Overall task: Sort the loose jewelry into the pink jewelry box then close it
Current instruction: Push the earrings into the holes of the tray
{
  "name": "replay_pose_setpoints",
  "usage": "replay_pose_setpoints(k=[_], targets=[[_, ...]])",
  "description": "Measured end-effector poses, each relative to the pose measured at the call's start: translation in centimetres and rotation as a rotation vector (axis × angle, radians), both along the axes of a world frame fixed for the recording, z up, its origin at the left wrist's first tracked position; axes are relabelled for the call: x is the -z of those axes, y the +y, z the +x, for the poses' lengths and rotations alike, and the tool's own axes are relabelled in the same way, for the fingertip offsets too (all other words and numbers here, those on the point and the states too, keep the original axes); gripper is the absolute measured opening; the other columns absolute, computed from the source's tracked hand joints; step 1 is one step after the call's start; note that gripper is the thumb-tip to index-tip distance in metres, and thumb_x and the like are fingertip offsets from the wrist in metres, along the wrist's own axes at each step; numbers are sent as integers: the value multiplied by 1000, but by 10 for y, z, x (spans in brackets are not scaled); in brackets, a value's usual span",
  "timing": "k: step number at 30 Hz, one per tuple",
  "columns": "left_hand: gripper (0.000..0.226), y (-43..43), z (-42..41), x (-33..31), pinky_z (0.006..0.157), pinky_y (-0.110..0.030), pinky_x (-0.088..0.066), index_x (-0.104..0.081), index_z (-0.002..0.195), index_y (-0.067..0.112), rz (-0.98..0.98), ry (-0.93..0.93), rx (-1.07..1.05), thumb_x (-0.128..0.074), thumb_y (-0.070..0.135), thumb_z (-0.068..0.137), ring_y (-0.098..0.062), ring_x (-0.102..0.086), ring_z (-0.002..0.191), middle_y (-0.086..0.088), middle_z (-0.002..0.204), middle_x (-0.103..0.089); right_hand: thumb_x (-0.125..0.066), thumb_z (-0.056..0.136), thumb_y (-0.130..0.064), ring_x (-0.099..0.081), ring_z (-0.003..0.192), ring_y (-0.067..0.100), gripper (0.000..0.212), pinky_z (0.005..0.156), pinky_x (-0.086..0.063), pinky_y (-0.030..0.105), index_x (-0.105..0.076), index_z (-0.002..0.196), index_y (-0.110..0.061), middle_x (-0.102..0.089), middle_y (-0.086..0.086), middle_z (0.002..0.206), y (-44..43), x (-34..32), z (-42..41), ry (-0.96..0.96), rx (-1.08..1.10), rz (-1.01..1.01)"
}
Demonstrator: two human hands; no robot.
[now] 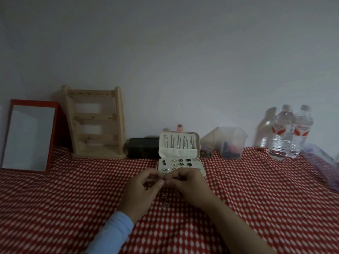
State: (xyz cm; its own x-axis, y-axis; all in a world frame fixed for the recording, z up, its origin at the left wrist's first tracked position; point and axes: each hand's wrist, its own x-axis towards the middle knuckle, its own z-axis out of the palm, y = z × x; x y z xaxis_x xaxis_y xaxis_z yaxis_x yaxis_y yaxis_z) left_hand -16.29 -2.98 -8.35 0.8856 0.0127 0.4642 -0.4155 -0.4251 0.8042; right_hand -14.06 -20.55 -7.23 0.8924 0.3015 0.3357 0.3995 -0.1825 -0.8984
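The pink jewelry box [180, 153] stands open on the red patterned cloth. Necklaces hang in its raised lid, and several earrings and studs sit in its tray. Just in front of the box, my left hand [142, 191] and my right hand [189, 186] meet fingertip to fingertip. Both pinch a tiny piece of jewelry [164, 180] between them; it is too small and dark to name. A few loose jewelry pieces [164, 203] lie on the cloth below my hands. My hands cover the box's front edge.
A wooden jewelry stand [97, 123] and a red-framed mirror [29, 136] lean on the wall at left. A black box [143, 147] sits beside the pink one. A clear plastic container [229, 143] and two water bottles [291, 132] stand right.
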Motion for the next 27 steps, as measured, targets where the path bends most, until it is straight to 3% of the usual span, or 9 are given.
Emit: replay_pose_setpoints(k=[2,6,11,15,19,22,27], targets=[[18,2,-1,0,81,-11,-50,-72,94,29,55,-50,7,-69,12,87,2,-64,95,20,92,-70,-75,88,-9,-73,79,7,6,74,-56,18,-79,91,-9,-78,-2,90,-1,-1,-1,8,-11,-11],[16,7,-1,-2,83,-12,-50,-74,97,30,92,-57,26,-70,19,86,3,-65,95,21,95,-72,-70,92,-10,-60,52,-2,10,54,-46,11,-78,94,-5,-75,-3,75,-3,-6,-3,79,-23,-21],[12,5,-2,-5,74,-12,-51,-73,88,24,-5,-15,32,-66,14,90,-1,-67,82,14,84,-73,-63,98,-17,-46,44,12,21,42,-37,21,-78,86,-11,-66,-2,59,-2,-10,-6,144,-87,-8],[13,2,-2,-7,69,-17,-54,-72,91,17,-179,119,78,-59,14,94,-7,-69,80,5,84,-74,-54,103,-18,-48,48,11,27,42,-37,18,-77,88,-18,-73,-6,72,-3,-17,-12,195,-154,65],[13,-2,-3,-7,68,-21,-56,-68,93,15,-293,214,107,-56,15,96,-12,-70,76,0,83,-74,-61,99,-16,-50,50,11,19,44,-39,19,-79,93,-15,-75,3,79,-3,-14,-10,200,-148,59],[14,-3,-3,-5,69,-22,-56,-68,93,15,-279,211,105,-55,17,97,-12,-68,75,1,83,-73,-66,95,-12,-49,48,10,13,43,-40,19,-80,95,-14,-74,6,78,-2,-10,-8,191,-122,57],[18,-6,-6,-6,66,-15,-52,-69,94,14,-235,219,104,-53,22,98,-8,-68,74,3,82,-73,-67,92,-1,-58,48,-1,8,48,-43,9,-74,95,2,-72,-7,65,-3,-7,-8,123,-110,75]])
